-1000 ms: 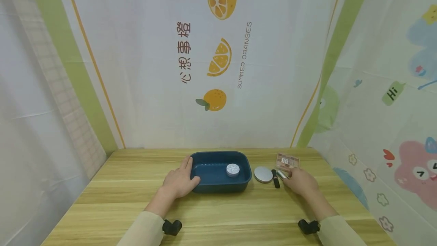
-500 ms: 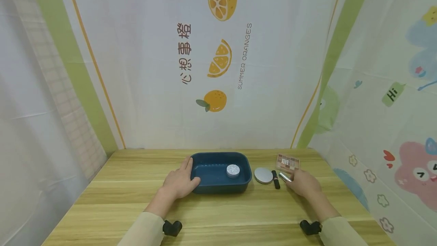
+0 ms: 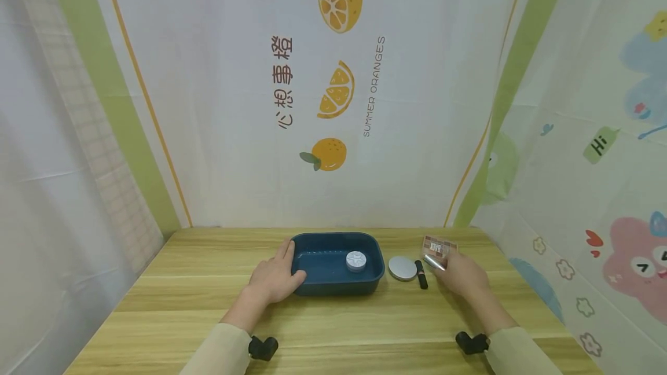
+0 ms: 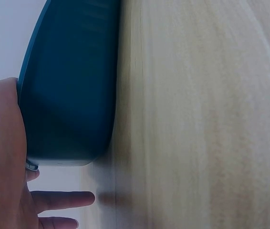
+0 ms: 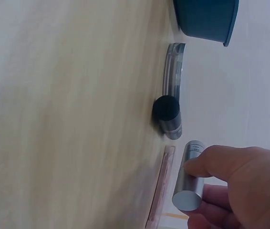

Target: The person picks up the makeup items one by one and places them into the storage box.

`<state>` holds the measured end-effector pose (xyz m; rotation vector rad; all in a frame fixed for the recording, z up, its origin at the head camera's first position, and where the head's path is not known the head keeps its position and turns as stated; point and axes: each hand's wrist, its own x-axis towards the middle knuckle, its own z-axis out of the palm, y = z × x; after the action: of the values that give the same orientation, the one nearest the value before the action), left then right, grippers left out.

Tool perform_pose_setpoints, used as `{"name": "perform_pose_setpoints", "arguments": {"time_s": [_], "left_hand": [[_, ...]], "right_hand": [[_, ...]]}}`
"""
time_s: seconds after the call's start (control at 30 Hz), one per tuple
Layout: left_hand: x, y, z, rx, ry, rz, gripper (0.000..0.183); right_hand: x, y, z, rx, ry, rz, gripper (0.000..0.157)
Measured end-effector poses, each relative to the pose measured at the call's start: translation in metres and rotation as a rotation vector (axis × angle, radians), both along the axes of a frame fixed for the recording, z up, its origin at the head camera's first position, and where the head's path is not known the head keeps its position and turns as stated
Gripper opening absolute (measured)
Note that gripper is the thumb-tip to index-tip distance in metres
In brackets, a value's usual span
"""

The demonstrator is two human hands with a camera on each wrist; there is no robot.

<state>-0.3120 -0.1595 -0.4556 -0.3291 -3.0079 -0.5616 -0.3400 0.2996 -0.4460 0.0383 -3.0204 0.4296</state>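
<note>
In the head view my right hand pinches a silver lipstick tube between thumb and fingers. The tube overlaps an eyeshadow palette with a brown checked lid there; in the right wrist view the tube appears raised off the table, beside the pink palette edge. My left hand rests on the left end of a dark blue basin, its thumb over the rim and its fingers straight along the outside. Inside the basin, toward the right, sits a round white container with a star-patterned lid.
Between the basin and my right hand lie a round silver compact and a black lipstick. The wooden table meets a white curtain printed with oranges at the back. Another patterned curtain hangs on the right.
My right hand has lifted the silver lipstick tube, which now overlaps the palette's front edge in the head view. My left hand and the basin have stayed in place.
</note>
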Motion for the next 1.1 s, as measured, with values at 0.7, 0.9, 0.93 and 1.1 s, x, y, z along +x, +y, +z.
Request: {"name": "perform_pose_setpoints", "arguments": {"time_s": [0.7, 0.9, 0.93, 1.1], "left_hand": [[-0.003, 0.0, -0.003, -0.006, -0.004, 0.011, 0.089], [-0.003, -0.001, -0.003, -0.002, -0.007, -0.002, 0.088], [-0.003, -0.001, -0.002, 0.002, -0.008, -0.004, 0.088], [-0.008, -0.003, -0.009, 0.008, 0.003, -0.008, 0.089]], "right_hand": [[-0.006, -0.038, 0.018, -0.004, 0.111, 0.054, 0.017], [-0.007, -0.051, 0.023, -0.01, 0.123, 0.073, 0.027], [-0.008, -0.053, 0.024, -0.011, 0.122, 0.076, 0.029], [-0.012, -0.063, 0.028, 0.018, 0.121, 0.09, 0.032]]}}
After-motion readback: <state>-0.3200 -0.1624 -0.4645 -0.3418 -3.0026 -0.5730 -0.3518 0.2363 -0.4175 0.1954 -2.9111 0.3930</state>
